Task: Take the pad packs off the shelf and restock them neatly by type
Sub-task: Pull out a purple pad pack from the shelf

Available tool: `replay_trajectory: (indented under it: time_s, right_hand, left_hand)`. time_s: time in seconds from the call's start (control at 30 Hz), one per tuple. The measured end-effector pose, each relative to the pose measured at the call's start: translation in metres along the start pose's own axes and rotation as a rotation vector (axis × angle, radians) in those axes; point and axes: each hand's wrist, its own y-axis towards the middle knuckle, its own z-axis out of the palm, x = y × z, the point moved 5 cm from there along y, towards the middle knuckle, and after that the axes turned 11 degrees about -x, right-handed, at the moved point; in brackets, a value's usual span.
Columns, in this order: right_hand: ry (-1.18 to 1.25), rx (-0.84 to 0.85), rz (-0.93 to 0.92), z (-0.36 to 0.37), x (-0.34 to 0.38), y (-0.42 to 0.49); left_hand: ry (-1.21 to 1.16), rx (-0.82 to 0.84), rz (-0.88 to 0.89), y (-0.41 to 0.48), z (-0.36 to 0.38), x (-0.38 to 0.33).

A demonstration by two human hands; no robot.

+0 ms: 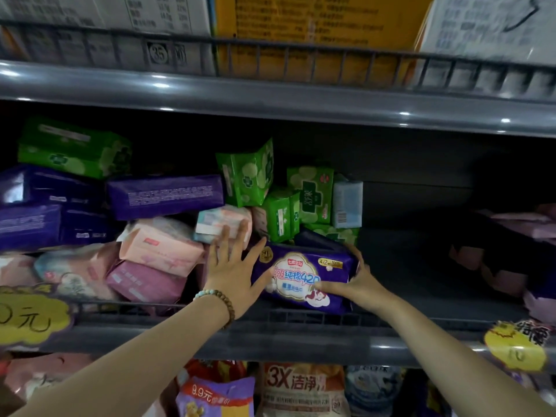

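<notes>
A purple pad pack (304, 278) with a white label lies near the front of the grey shelf (270, 338). My right hand (355, 281) grips its right end, thumb across the front. My left hand (234, 266), fingers spread and straight, rests against its left end and the pink packs behind. Pink packs (159, 248) are heaped to the left, purple packs (162, 195) lie stacked above them, and green packs (249, 173) stand jumbled at the back.
A low wire rail (301, 319) runs along the shelf front. The shelf right of the purple pack is bare and dark, with pink packs (523, 224) at far right. Yellow price tags (30, 317) hang in front. Boxes (316, 25) fill the shelf above.
</notes>
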Motion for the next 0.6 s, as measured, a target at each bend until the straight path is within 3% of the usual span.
replay_trajectory:
  time_s: [0.2,0.43,0.53,0.6]
  right_hand:
    - [0.116,-0.145,-0.032,-0.005,-0.006,0.004]
    - [0.512,-0.220,0.033,-0.050,0.043,-0.019]
    - [0.583,-0.144,0.073,-0.071,0.056,-0.037]
    - [0.618,-0.114,0.082,-0.082,0.064,-0.051]
  left_hand:
    - [0.010,0.020,-0.021,-0.001,0.005,-0.007]
    - [-0.126,0.062,-0.085,-0.001,-0.008,-0.010]
    - [-0.314,0.040,-0.198,-0.003,-0.027,-0.020]
    - [-0.628,0.048,-0.324,-0.001,-0.038,-0.032]
